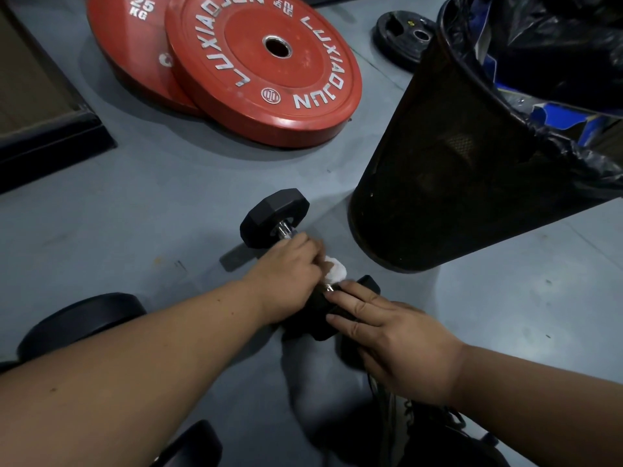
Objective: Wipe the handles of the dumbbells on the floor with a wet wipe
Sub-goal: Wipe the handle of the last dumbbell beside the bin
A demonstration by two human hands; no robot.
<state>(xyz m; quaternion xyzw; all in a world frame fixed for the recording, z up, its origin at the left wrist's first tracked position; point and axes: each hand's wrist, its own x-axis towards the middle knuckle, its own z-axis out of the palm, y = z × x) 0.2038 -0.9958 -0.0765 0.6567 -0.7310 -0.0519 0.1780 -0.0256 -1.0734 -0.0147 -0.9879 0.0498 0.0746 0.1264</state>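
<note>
Left hand [286,274] grips wipe [337,269] round handle [286,230] nr bin [438,183], right hand [387,328] flat on dumbbell [273,217] end w/ fingers straight: dumbbell may roll if right lifts.

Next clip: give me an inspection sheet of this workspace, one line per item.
Surface: grey floor, scuffed.
Job's things: dumbbell lying down; white wipe on its handle.
Clutter: two red plates, a small black plate, a lined mesh bin, other dumbbell heads near left.
Grippers: left hand grips handle with wipe; right hand rests flat on near head.
Cables: nothing seen.
Surroundings: dark mat edge far left.
</note>
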